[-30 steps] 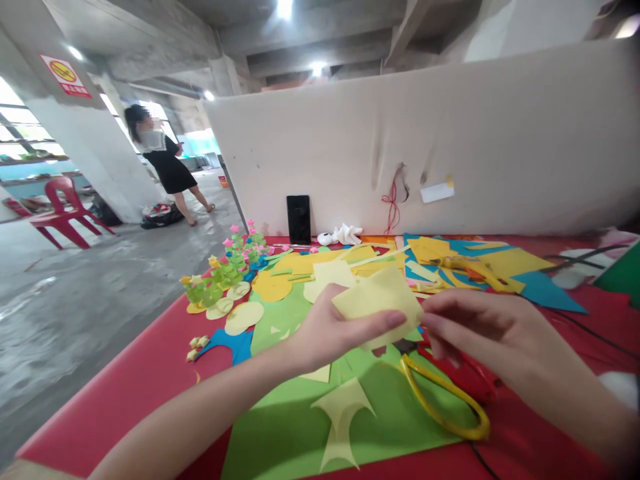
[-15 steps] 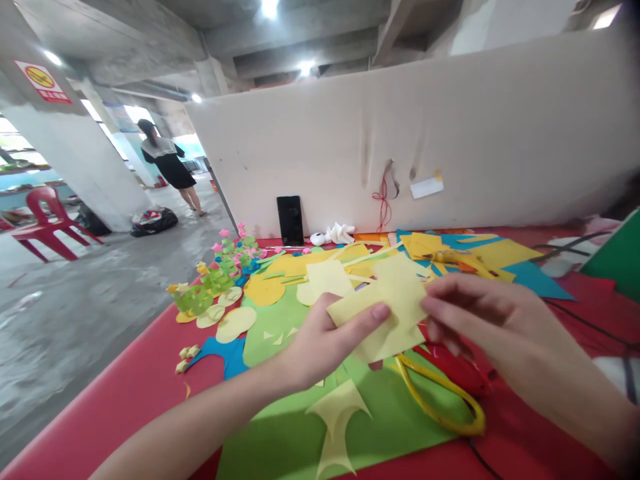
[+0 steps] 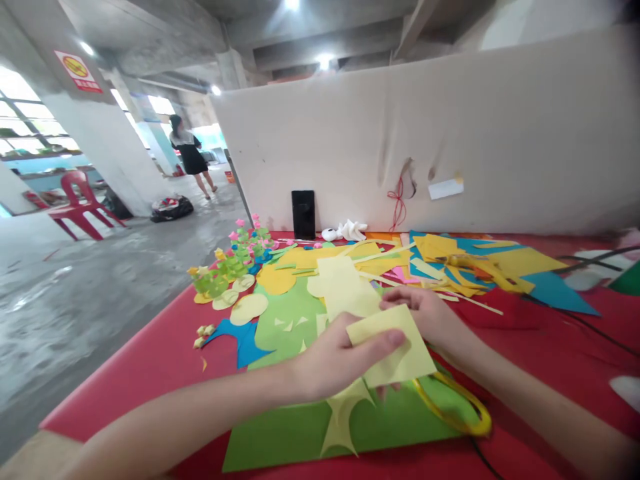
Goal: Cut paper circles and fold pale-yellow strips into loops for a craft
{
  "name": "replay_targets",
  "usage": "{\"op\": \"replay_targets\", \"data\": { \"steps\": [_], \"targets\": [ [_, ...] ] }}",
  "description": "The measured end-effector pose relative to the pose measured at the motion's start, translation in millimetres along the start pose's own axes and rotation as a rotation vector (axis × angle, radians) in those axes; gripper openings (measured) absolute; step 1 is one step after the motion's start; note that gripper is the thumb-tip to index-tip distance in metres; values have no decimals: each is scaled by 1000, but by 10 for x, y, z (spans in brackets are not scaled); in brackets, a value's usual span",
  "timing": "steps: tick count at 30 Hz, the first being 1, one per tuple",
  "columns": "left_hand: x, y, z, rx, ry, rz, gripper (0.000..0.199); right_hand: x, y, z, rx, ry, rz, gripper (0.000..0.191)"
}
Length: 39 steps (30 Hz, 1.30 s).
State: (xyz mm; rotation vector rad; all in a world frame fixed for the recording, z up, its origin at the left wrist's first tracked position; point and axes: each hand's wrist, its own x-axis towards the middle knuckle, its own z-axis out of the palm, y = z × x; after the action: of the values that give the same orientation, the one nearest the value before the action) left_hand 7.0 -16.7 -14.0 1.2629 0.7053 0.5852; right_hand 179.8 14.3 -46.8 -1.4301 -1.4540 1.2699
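Nearest my view, a curved pale-yellow offcut [image 3: 343, 417] rests on the green sheet [image 3: 280, 440]; a sleeve or forearm dragged low could, I judge, sweep it aside or crumple its thin points. To the right, a yellow loop handle [image 3: 483, 427] lies on the same sheet, close under the right forearm, so I'd worry about snagging it.

Just beyond, my left hand [image 3: 335, 357] pinches the pale-yellow square [image 3: 415, 363] above the sheet, thumb flat on its face, the other fingers mostly hidden behind. That grip looks light; too much pressure there could crease the paper, too little could let it slip.

Behind the square is my right hand [image 3: 425, 310], fingers bent narrow beside the pale sheet [image 3: 345, 283]. I can't tell whether they grip it, since the square covers part of them. My main concern is that blind spot: fingers could bump the square or catch two layers at once.

Farther left, the paper discs [image 3: 250, 309] and starry stems [image 3: 213, 283] sit near the edge of the tabletop [image 3: 145, 393], where a wide elbow might knock them off. Farthest, the dark phone [image 3: 303, 215] stands upright against the partition [image 3: 350, 153]; a jolt could topple it.
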Motion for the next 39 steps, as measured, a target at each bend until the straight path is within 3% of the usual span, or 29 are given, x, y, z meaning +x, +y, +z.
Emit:
{"op": "replay_targets", "data": {
  "steps": [4, 8, 12, 16, 23, 29, 33, 39],
  "targets": [
    [-257, -218, -67, -20, -49, -111, 41, 184, 75, 250, -75, -132, 83, 20],
    [-561, -386, -117, -67, -71, -197, 46, 329, 18, 372, -99, -164, 75, 26],
    [-736, -526, -179, -6, 2, -212, 48, 394, -37, 508, -185, -153, -23, 29],
    [-758, -658, -263, 96, -19, -153, 50, 436, -128, 738, -375, -189, -215, 26],
    [-727, -751, -333, 196, -116, -26, 43, 752, -341, 1486, -676, -391, -561, 25],
    [-737, -765, -375, 225, -135, 51, 19, 1152, -418, 2103, -826, -443, -653, 29],
    [-736, -804, -399, 248, -145, 101, 19, 1330, -496, 2245, -901, -495, -634, 30],
    [-728, -817, -423, 305, -169, 164, 19, 1460, -540, 2216, -851, -567, -540, 30]
  ]
}}
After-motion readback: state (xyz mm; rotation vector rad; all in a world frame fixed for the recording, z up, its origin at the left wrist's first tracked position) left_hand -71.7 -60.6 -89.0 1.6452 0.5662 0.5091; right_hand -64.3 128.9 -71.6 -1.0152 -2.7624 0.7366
